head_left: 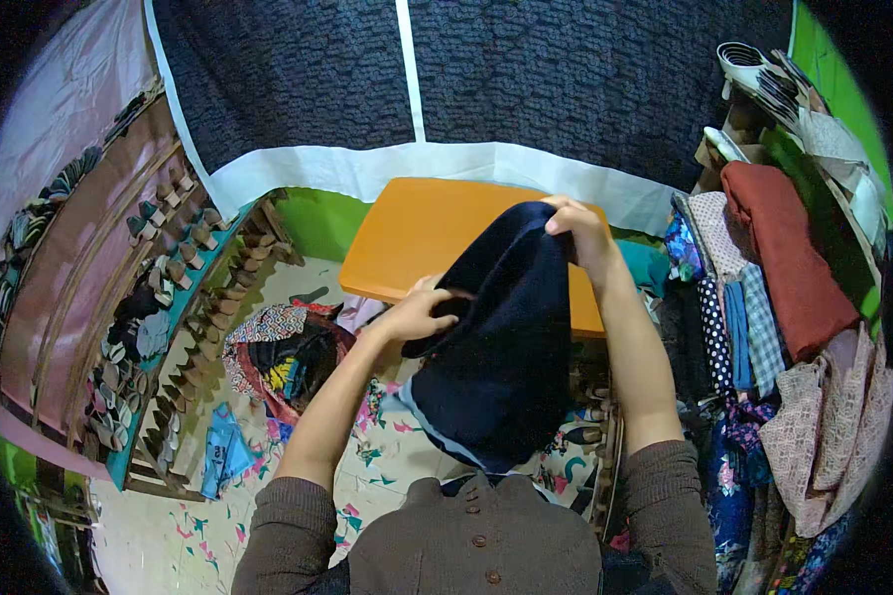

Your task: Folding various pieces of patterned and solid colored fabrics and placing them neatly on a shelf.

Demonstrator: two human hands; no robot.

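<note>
A dark navy piece of fabric (511,367) hangs in folds in front of my chest, with a pale lining or edge showing at its lower left. My right hand (577,233) pinches its upper right corner and holds it raised. Lower down on the left, my left hand (425,312) grips the fabric's left edge, the thumb on the inner side and some fingers hidden in the fold. Behind the fabric stands an orange table (397,238), partly covered from view.
Shoe lasts fill the wooden rack (193,347) on the left. Folded cloths, including a rust-red bundle (779,258), are stacked on the right. A patterned sack (268,347) and a blue packet (226,451) lie on the floor among scattered scraps. A dark curtain (288,79) hangs at the back.
</note>
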